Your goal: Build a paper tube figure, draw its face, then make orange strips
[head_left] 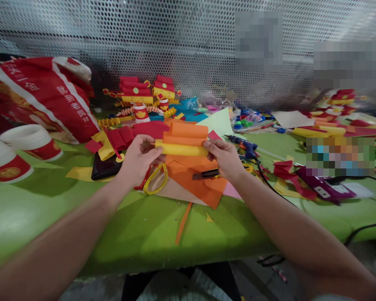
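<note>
An orange and yellow rolled-paper piece (183,142) is held up level above the green table. Its left end is pinched between the thumb and fingers of my left hand (144,155). On the other end, the fingers of my right hand (223,156) are closed too. Beneath it lie orange paper sheets (203,184) and a craft knife (207,173) with its blade showing. Yellow scissor handles (156,179) show just below my left hand. Beyond my right hand rests a blue glue gun (242,145).
Several paper cups (29,144) and a red bag (50,94) stand at left. Finished red and yellow paper figures (138,100) stand at the back. A purple packet (327,186), paper scraps (288,175) and a black cable (363,228) lie on the right. Perforated metal (188,46) borders the rear.
</note>
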`<state>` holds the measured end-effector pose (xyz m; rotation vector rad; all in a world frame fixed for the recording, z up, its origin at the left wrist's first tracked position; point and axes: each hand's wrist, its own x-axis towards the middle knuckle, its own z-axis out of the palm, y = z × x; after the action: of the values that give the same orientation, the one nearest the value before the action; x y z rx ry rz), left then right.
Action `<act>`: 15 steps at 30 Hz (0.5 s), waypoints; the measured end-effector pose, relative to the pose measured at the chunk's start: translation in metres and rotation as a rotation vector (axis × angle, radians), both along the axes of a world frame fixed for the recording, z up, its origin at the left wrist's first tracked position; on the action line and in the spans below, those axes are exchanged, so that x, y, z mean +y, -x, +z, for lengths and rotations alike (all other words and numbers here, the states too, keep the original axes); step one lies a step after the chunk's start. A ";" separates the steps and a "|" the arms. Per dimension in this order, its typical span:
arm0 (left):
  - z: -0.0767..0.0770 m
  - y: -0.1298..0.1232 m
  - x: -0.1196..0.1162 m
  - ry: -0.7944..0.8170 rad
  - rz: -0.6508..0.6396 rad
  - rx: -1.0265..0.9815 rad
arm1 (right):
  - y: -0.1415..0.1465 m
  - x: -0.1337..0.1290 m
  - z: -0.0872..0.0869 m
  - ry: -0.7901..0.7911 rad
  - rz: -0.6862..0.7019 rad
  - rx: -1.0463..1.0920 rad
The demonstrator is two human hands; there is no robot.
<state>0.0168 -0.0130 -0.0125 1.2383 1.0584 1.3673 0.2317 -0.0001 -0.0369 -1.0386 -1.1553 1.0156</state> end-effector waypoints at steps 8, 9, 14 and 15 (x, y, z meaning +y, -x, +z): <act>0.000 -0.003 -0.004 0.070 -0.081 -0.018 | 0.004 -0.004 0.000 0.009 0.054 -0.029; 0.000 -0.002 -0.003 0.084 -0.081 -0.010 | 0.005 -0.005 0.001 0.017 0.074 -0.030; -0.005 0.000 0.000 0.112 -0.035 0.036 | 0.007 -0.008 0.003 0.066 0.140 -0.067; -0.006 0.000 0.000 0.118 -0.019 0.042 | 0.008 -0.009 0.004 0.079 0.139 -0.076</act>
<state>0.0166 -0.0133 -0.0184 1.1918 1.1371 1.2508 0.2238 -0.0088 -0.0330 -1.0784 -1.2716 1.1472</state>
